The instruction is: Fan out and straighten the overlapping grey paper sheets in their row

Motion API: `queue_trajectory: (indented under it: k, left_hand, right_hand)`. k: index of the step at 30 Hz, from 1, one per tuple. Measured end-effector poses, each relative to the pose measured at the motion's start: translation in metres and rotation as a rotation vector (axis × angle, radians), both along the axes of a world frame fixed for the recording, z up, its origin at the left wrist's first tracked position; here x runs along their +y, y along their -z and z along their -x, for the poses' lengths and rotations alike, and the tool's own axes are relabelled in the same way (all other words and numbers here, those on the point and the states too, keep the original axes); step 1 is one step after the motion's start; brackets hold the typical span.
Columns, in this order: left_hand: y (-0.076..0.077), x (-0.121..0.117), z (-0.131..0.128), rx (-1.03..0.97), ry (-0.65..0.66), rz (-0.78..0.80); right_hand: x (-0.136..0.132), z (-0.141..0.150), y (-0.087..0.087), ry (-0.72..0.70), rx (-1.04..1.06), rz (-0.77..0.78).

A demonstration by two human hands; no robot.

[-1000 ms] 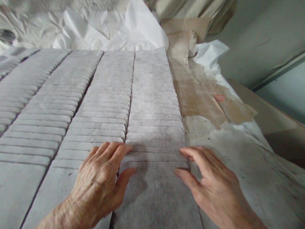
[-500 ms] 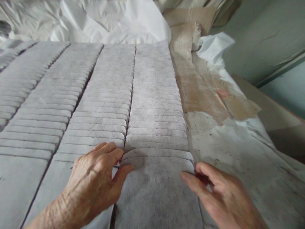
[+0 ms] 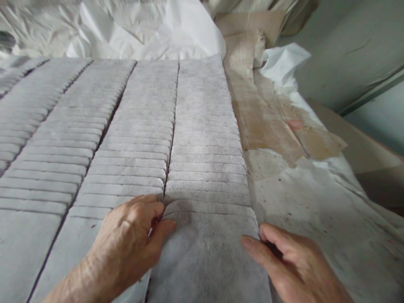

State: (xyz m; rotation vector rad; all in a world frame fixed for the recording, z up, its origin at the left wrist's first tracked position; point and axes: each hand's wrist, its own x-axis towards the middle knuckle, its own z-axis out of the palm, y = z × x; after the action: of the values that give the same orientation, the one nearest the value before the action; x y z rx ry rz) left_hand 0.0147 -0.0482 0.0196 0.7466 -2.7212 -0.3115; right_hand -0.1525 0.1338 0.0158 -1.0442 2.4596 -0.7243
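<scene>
Overlapping grey felt-like sheets lie in long columns. On the nearest grey sheet (image 3: pixel 208 256) of the rightmost column, both hands pinch the side edges close to its far end. My left hand (image 3: pixel 135 235) has its thumb on top at the left edge, its other fingers curled beside the gap between columns. At the right edge, my right hand (image 3: pixel 290 256) is closed too, thumb on the surface and fingers at the side. The sheet's far edge bows up slightly between them. The fingertips under the edges are hidden.
Neighbouring columns of overlapped sheets (image 3: pixel 123 168) spread to the left, split by dark gaps. White crumpled sheeting (image 3: pixel 189 29) lies behind them. Along the right runs torn brown cardboard (image 3: pixel 265 122) with stained pale covering (image 3: pixel 299 202), and a grey-green wall (image 3: pixel 341 54) stands beyond.
Both hands have shifted slightly toward me, and the far edge of the held sheet has come a little nearer with them. The other columns look the same.
</scene>
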Motion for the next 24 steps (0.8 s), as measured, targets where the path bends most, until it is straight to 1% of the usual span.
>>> queue_trajectory:
  k: [2,4,9,12,14,16,18,20,21,22,24]
  left_hand:
    - [0.006,-0.001,0.003,-0.016,-0.032,0.033]
    - [0.009,-0.001,0.003,-0.018,-0.045,0.038]
    - [0.008,-0.001,0.003,-0.051,-0.058,-0.005]
    - [0.006,0.002,0.003,-0.069,-0.095,0.019]
    - [0.006,0.006,0.001,-0.085,-0.16,0.061]
    - [0.006,0.01,-0.003,-0.06,-0.229,0.123]
    - [0.008,0.015,-0.009,0.004,-0.254,0.194]
    - [0.011,0.018,-0.016,0.058,-0.208,0.224]
    - [0.013,0.02,-0.018,0.076,-0.169,0.224]
    - [0.015,0.021,-0.02,0.087,-0.125,0.211]
    - [0.018,0.022,-0.022,0.104,-0.06,0.157]
  right_hand:
    - [-0.003,0.0,0.006,0.03,0.017,0.002]
    - [-0.006,0.0,0.008,0.034,0.017,0.008]
    - [-0.008,0.002,0.006,0.046,0.008,0.01]
    - [-0.004,0.003,0.01,-0.009,0.056,0.007]
    - [0.001,0.002,0.013,-0.045,0.186,0.005]
    - [0.004,-0.002,0.014,-0.035,0.401,0.019]
    - [0.005,-0.005,0.012,-0.021,0.622,0.069]
    - [0.003,-0.007,0.009,-0.037,0.762,0.156]
    - [0.002,-0.006,0.008,-0.072,0.794,0.199]
    - [0.0,-0.004,0.007,-0.127,0.809,0.235]
    - [-0.002,0.002,0.007,-0.247,0.797,0.251]
